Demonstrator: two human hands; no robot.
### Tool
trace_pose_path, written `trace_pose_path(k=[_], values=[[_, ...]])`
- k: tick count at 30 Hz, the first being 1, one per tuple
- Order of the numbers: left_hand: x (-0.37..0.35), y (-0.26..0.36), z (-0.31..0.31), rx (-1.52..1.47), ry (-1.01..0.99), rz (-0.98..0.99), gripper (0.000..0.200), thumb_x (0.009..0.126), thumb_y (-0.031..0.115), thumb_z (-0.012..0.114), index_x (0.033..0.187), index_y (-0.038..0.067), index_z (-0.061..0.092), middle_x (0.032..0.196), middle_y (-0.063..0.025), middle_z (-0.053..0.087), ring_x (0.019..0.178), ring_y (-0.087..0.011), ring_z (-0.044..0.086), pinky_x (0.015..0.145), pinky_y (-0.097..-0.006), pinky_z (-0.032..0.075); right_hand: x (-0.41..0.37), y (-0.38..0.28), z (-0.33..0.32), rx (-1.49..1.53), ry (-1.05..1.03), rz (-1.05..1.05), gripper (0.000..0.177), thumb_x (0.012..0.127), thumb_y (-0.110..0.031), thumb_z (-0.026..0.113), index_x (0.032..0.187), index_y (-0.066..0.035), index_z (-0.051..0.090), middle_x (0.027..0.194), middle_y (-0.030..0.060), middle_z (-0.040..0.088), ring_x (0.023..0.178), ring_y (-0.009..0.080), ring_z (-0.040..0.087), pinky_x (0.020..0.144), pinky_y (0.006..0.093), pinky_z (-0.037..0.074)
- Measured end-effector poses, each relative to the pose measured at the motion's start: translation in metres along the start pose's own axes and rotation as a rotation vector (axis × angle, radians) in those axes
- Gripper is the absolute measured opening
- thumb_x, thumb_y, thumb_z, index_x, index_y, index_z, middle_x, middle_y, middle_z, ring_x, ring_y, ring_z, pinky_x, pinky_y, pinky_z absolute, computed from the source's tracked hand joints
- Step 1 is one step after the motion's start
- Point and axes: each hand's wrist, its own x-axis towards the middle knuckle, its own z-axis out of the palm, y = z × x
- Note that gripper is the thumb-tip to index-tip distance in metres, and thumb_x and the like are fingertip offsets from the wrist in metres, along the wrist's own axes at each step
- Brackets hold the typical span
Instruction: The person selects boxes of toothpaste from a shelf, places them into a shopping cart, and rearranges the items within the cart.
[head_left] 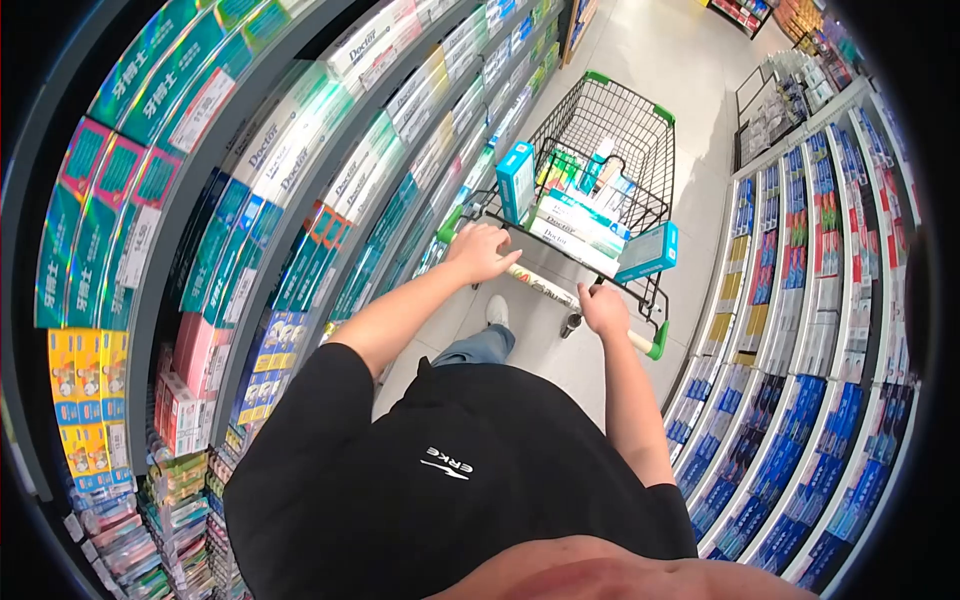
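I stand in a shop aisle behind a black wire shopping cart (620, 120) with green corners. My left hand (480, 252) rests on the cart's handle bar (545, 287), fingers spread over it. My right hand (603, 308) is closed around the same bar further right. Several toothpaste boxes lie in the cart's upper tray: a teal box (516, 180) stands upright, white boxes (580, 225) lie flat, and a blue box (648, 251) sticks out at the right.
Shelves full of toothpaste boxes (290, 170) line the left side. More shelves with blue and red boxes (820, 300) line the right. A pale tiled floor (650, 50) runs ahead between them. My shoe (497, 310) shows below the cart.
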Motion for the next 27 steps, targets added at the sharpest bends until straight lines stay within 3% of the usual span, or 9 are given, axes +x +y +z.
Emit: trace_pose_path(k=[3,7,11,13,14,16,20,22,27], values=[[0.037,-0.029,-0.038,-0.111,0.333,0.094,0.04,0.092,0.038,0.078,0.116,0.006,0.073,0.114,-0.016,0.072,0.106,-0.0383,0.068,0.099,-0.049,0.053,0.016,0.003,-0.012,-0.012,0.001,-0.018,0.059,0.104,-0.056,0.048,0.104,-0.008,0.081,0.104,0.0241,0.078,0.103,0.042,0.075,0.095,0.0532,0.057],[0.108,-0.083,-0.193,0.447,0.803,0.065,0.046,0.088,0.031,0.08,0.122,0.002,0.069,0.118,-0.0185,0.071,0.112,-0.0398,0.067,0.1,-0.0519,0.052,0.034,0.005,-0.023,0.005,0.061,-0.06,0.057,0.105,-0.052,0.048,0.094,-0.006,0.08,0.096,0.0241,0.077,0.097,0.0433,0.073,0.091,0.0547,0.057],[0.143,-0.121,-0.299,0.738,0.787,-0.289,0.062,0.092,0.044,0.077,0.134,0.0,0.063,0.139,-0.0221,0.066,0.131,-0.0404,0.061,0.109,-0.0503,0.048,0.05,0.006,-0.03,0.002,0.079,-0.08,0.057,0.106,-0.052,0.047,0.093,-0.006,0.079,0.093,0.024,0.076,0.095,0.0439,0.073,0.089,0.0561,0.056],[0.156,-0.141,-0.316,0.717,0.622,-0.614,0.069,0.097,0.056,0.068,0.134,-0.002,0.063,0.14,-0.0251,0.066,0.133,-0.0421,0.061,0.109,-0.0512,0.05,0.055,0.003,-0.035,0.0,0.077,-0.082,0.057,0.106,-0.052,0.047,0.094,-0.006,0.079,0.094,0.024,0.076,0.095,0.0441,0.073,0.089,0.056,0.056],[0.158,-0.15,-0.324,0.716,0.621,-0.61,0.069,0.097,0.056,0.068,0.134,-0.002,0.063,0.14,-0.0251,0.066,0.133,-0.0421,0.061,0.109,-0.0512,0.05,0.057,0.003,-0.036,-0.001,0.074,-0.079,0.057,0.106,-0.053,0.048,0.094,-0.007,0.079,0.094,0.0239,0.076,0.095,0.0442,0.073,0.089,0.0559,0.056],[0.166,-0.159,-0.339,0.385,0.305,-0.777,0.077,0.098,0.066,0.062,0.133,-0.003,0.064,0.137,-0.0274,0.067,0.131,-0.0437,0.063,0.107,-0.0528,0.052,0.063,0.001,-0.035,0.011,0.076,-0.053,0.056,0.106,-0.054,0.049,0.095,-0.008,0.079,0.094,0.024,0.076,0.095,0.0448,0.073,0.088,0.0563,0.056],[0.153,-0.116,-0.333,0.474,0.455,-0.763,0.064,0.094,0.064,0.07,0.117,0.004,0.07,0.116,-0.0257,0.075,0.111,-0.0441,0.072,0.089,-0.056,0.058,0.064,-0.002,-0.04,-0.001,0.087,-0.039,0.053,0.105,-0.052,0.051,0.092,-0.008,0.076,0.092,0.0232,0.076,0.09,0.045,0.074,0.083,0.0581,0.057],[0.138,-0.103,-0.318,0.59,0.571,-0.54,0.062,0.095,0.061,0.071,0.116,0.003,0.07,0.111,-0.0218,0.075,0.106,-0.0429,0.072,0.088,-0.0536,0.057,0.066,0.001,-0.037,0.02,0.102,-0.035,0.053,0.104,-0.053,0.052,0.09,-0.008,0.076,0.09,0.0218,0.077,0.088,0.0435,0.074,0.082,0.0567,0.058],[0.151,-0.06,-0.232,0.065,0.369,-0.246,0.058,0.091,0.046,0.083,0.121,-0.002,0.07,0.112,-0.0208,0.074,0.108,-0.0384,0.071,0.093,-0.0479,0.054,0.068,0.007,-0.032,0.043,0.145,-0.022,0.047,0.103,-0.049,0.055,0.088,-0.009,0.075,0.088,0.019,0.076,0.088,0.0419,0.074,0.08,0.0557,0.058]])
